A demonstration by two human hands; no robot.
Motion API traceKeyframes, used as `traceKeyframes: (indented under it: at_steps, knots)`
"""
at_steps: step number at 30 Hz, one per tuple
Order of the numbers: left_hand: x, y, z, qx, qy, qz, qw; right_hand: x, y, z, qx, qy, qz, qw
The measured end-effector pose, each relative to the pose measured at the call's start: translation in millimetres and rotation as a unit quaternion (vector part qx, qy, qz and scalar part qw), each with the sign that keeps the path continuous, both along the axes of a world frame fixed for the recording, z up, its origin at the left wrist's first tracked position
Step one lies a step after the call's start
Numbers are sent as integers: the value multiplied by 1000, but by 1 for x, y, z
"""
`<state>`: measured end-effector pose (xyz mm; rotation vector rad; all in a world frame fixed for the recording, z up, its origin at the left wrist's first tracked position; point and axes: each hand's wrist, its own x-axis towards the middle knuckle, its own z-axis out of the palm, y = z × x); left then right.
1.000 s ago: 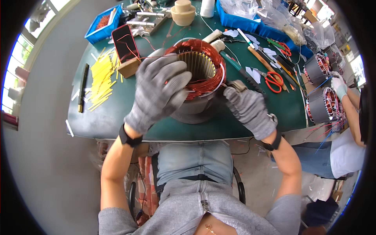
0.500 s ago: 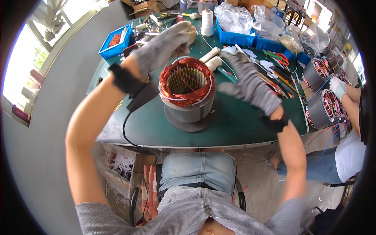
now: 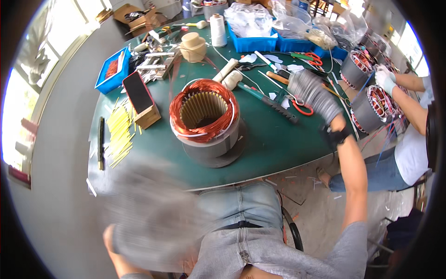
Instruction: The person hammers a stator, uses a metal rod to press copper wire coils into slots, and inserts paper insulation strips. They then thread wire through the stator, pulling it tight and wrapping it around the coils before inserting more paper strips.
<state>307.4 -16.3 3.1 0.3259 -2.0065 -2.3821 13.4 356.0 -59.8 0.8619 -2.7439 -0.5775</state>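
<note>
A motor stator [image 3: 213, 151] stands upright on the green table [image 3: 260, 151], with a thick ring of copper windings [image 3: 177, 114] around its slotted bore. My left hand [image 3: 153, 209], in a grey glove, is at the table's near-left edge, low in front of my body; motion smears its fingers. To the right of the stator, my right hand [image 3: 316, 95], gloved too, reaches over the tools. Closest to it are red-handled scissors [image 3: 303, 109] and a wooden-handled tool [image 3: 277, 77]. Its fingertips are hidden or blurred, so a grip cannot be made out.
Left of the stator, a phone [image 3: 139, 92] leans on a wooden block [image 3: 147, 118] beside yellow strips [image 3: 121, 132]. White thread [image 3: 218, 30] and blue bins [image 3: 253, 44] stand at the back. A green-handled tool [image 3: 267, 100] lies right. A co-worker's gloved hands [image 3: 384, 79] work on another stator [image 3: 367, 111].
My left hand has dropped from above the stator's far-left side to the near-left edge. My right hand has moved away from the stator, over the tools. The view has shifted.
</note>
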Motion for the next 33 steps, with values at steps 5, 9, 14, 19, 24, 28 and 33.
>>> traceKeyframes:
  at_steps: [5,9,14,19,24,28,33]
  knots:
    - [40,51,-81,16,-99,-324,941,30,1,-94,-407,-227,-143,873]
    - [17,55,-60,-81,41,-500,861,3,14,-119,-521,-149,1,841]
    - [-23,50,-13,-236,325,-552,731,12,-6,-142,-223,-140,-64,963]
    - [-48,59,-12,-427,452,-384,682,65,-1,-135,-108,-104,-33,988]
    - [-95,121,-112,-489,362,-272,746,100,26,-123,-303,-117,-33,945]
    - [-159,185,-158,-637,318,-220,666,96,40,-122,-445,-179,-37,877]
    - [-195,203,-169,-770,192,-175,583,80,50,-120,-341,-122,-16,932]
